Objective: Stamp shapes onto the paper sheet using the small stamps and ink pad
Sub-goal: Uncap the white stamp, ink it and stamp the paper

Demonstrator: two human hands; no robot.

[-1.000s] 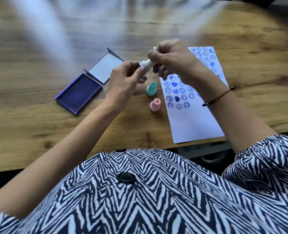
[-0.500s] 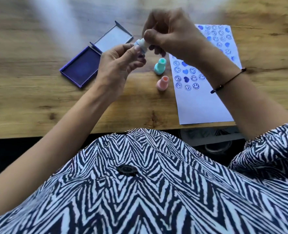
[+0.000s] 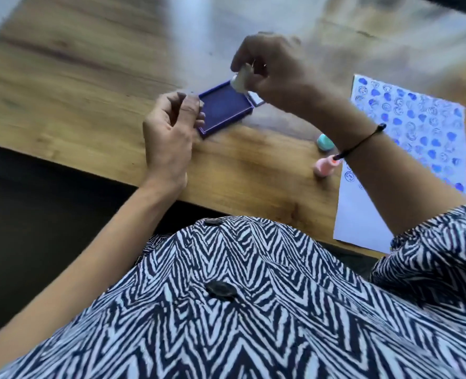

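My right hand (image 3: 275,67) grips a small white stamp (image 3: 240,82) and holds it at the far edge of the open purple ink pad (image 3: 223,109). My left hand (image 3: 169,132) rests at the pad's left side, fingers curled, thumb and fingertips touching the pad's rim. The white paper sheet (image 3: 363,214), covered with blue hearts and smiley faces, lies to the right under my right forearm. A teal stamp (image 3: 323,142) and a pink stamp (image 3: 324,166) stand between the pad and the sheet.
The wooden table (image 3: 89,77) has its near edge running just under my left wrist. The pad's open lid (image 3: 256,99) is mostly hidden behind my right hand. My striped shirt fills the lower view.
My right hand carried the white stamp from mid-air in front of me leftward and down to the ink pad. My left hand let go of the stamp and dropped to the pad's side. The view swung left.
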